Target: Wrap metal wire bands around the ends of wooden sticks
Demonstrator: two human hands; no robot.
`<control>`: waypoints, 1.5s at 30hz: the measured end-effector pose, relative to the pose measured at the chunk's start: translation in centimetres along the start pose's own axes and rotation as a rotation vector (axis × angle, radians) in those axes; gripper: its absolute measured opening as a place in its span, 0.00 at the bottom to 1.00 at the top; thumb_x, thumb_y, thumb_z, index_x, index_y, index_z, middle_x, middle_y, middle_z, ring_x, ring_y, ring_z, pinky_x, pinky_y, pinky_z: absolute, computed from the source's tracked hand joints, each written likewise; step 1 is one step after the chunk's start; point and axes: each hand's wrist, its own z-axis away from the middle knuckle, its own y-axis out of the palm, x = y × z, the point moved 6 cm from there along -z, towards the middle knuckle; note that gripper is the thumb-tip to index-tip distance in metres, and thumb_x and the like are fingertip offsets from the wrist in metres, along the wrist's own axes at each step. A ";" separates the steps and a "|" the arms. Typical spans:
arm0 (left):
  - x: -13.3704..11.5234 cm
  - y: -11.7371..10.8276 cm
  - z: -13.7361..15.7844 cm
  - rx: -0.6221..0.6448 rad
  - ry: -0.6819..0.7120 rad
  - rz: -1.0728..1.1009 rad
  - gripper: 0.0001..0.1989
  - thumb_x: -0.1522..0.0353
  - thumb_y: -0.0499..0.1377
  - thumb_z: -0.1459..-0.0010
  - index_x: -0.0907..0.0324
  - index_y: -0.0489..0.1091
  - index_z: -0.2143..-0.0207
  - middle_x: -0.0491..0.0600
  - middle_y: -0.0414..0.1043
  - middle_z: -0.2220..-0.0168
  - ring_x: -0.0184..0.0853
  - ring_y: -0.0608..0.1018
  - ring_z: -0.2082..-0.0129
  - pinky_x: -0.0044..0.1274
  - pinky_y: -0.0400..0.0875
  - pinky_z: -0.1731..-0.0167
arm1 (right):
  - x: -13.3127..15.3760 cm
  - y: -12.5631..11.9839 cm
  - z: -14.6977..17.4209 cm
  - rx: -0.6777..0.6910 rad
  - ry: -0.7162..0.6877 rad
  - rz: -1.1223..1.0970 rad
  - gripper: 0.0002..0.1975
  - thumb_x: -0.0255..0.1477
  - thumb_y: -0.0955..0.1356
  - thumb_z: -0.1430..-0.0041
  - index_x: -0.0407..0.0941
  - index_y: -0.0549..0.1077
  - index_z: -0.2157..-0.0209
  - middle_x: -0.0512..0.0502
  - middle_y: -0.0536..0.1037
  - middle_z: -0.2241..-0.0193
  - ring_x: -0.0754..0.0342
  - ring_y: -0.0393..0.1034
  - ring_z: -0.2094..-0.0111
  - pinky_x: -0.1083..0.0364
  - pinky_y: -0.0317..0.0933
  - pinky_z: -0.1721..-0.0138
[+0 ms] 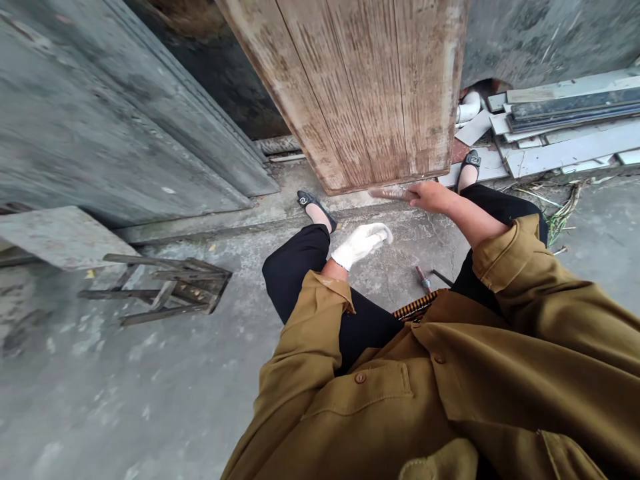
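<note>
My right hand is bare and closed around a slim, flat brown tool with pale streaks; its exact kind is unclear. The tool lies just below the lower edge of a worn wooden panel, which leans upright before me. I cannot tell whether they touch. My left hand, in a white glove, hovers over the concrete between my knees. Its fingers curl together, and whatever they may hold is hidden. On the ground between my legs lie a small tool with a reddish handle and a dark rod.
A wooden stool lies on its side at the left, near a pale board. Grey panels lean on the wall. Stacked planks, a white pipe and dry stalks are at the right. My feet flank the panel's base.
</note>
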 end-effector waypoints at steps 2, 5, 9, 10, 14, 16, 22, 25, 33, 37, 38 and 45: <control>-0.2 -0.8 0.2 -0.056 0.005 -0.025 0.17 0.56 0.58 0.42 0.64 0.71 0.67 0.47 0.68 0.72 0.23 0.60 0.81 0.19 0.56 0.80 | 0.8 2.0 0.7 0.281 -0.068 0.088 0.09 0.30 0.69 0.43 0.41 0.76 0.62 0.38 0.76 0.64 0.46 0.69 0.59 0.50 0.60 0.58; -0.4 -1.5 0.3 -0.105 0.010 -0.108 0.16 0.57 0.59 0.43 0.64 0.71 0.68 0.46 0.69 0.73 0.24 0.63 0.79 0.19 0.58 0.78 | 3.0 4.1 4.3 0.850 -0.293 -0.133 0.13 0.35 0.73 0.46 0.40 0.76 0.63 0.46 0.74 0.71 0.53 0.69 0.67 0.55 0.60 0.64; -0.4 -1.5 0.1 -0.122 0.050 -0.098 0.16 0.58 0.59 0.42 0.64 0.72 0.66 0.48 0.70 0.71 0.26 0.67 0.77 0.20 0.64 0.75 | 4.8 -0.4 6.1 0.742 -0.610 -0.752 0.25 0.46 0.73 0.49 0.39 0.72 0.60 0.48 0.74 0.69 0.59 0.66 0.69 0.59 0.60 0.67; -0.2 -1.4 -0.1 -0.120 0.055 -0.059 0.16 0.57 0.59 0.41 0.64 0.71 0.66 0.48 0.70 0.71 0.26 0.66 0.78 0.20 0.64 0.76 | 4.2 -2.3 5.4 0.525 -0.615 -0.924 0.25 0.47 0.73 0.47 0.40 0.71 0.61 0.49 0.73 0.69 0.60 0.65 0.70 0.59 0.60 0.68; 0.4 -0.4 -0.3 -0.008 0.013 0.056 0.19 0.55 0.59 0.42 0.64 0.70 0.67 0.47 0.68 0.72 0.23 0.61 0.82 0.18 0.58 0.82 | -0.8 -5.4 2.7 -0.180 -0.192 -1.103 0.10 0.36 0.68 0.39 0.44 0.67 0.67 0.48 0.71 0.71 0.59 0.61 0.74 0.58 0.61 0.70; 0.5 0.1 -0.1 0.047 -0.025 0.064 0.18 0.56 0.60 0.42 0.64 0.71 0.66 0.47 0.68 0.73 0.22 0.60 0.82 0.18 0.55 0.83 | -2.3 -4.8 1.9 -0.281 0.037 -0.916 0.06 0.31 0.67 0.39 0.45 0.67 0.70 0.47 0.71 0.73 0.57 0.61 0.75 0.56 0.61 0.71; -0.2 0.5 0.6 0.097 -0.066 0.051 0.18 0.56 0.61 0.42 0.65 0.72 0.68 0.49 0.69 0.73 0.22 0.59 0.82 0.18 0.53 0.83 | -1.8 -3.2 0.8 -0.232 0.111 -0.101 0.09 0.33 0.66 0.38 0.43 0.73 0.60 0.36 0.77 0.59 0.46 0.70 0.58 0.49 0.61 0.55; -0.9 -0.1 0.9 0.044 -0.020 0.079 0.17 0.57 0.61 0.43 0.65 0.72 0.68 0.48 0.68 0.75 0.22 0.60 0.82 0.18 0.54 0.82 | -1.2 -0.6 0.3 -0.013 0.065 0.079 0.08 0.29 0.69 0.42 0.40 0.75 0.62 0.32 0.77 0.59 0.43 0.70 0.57 0.49 0.60 0.56; -1.0 -3.0 0.9 -0.292 0.088 0.037 0.14 0.60 0.58 0.41 0.63 0.70 0.70 0.43 0.62 0.78 0.23 0.60 0.82 0.18 0.56 0.82 | 4.2 7.1 4.9 1.028 -0.357 -0.174 0.12 0.34 0.73 0.46 0.39 0.74 0.65 0.53 0.70 0.78 0.60 0.65 0.75 0.60 0.57 0.71; -0.2 -3.1 0.3 -0.340 0.031 -0.049 0.15 0.59 0.58 0.42 0.63 0.70 0.69 0.43 0.61 0.79 0.25 0.63 0.80 0.17 0.60 0.81 | 5.7 1.2 5.1 0.711 -0.612 -0.680 0.21 0.45 0.71 0.44 0.39 0.72 0.62 0.50 0.74 0.71 0.60 0.66 0.71 0.60 0.61 0.67; 0.0 -2.7 0.2 -0.300 0.009 -0.038 0.16 0.58 0.58 0.42 0.63 0.70 0.68 0.43 0.61 0.78 0.24 0.63 0.81 0.17 0.60 0.81 | 4.8 -0.7 4.3 0.492 -0.583 -0.791 0.21 0.45 0.71 0.43 0.40 0.71 0.61 0.49 0.74 0.69 0.59 0.66 0.70 0.59 0.62 0.67; 0.0 0.1 0.2 0.052 -0.033 0.072 0.18 0.57 0.61 0.43 0.65 0.72 0.67 0.47 0.68 0.74 0.23 0.60 0.82 0.19 0.58 0.82 | -3.0 -2.9 0.3 -0.217 0.141 -0.283 0.10 0.34 0.66 0.38 0.44 0.72 0.59 0.38 0.77 0.62 0.48 0.70 0.61 0.50 0.64 0.58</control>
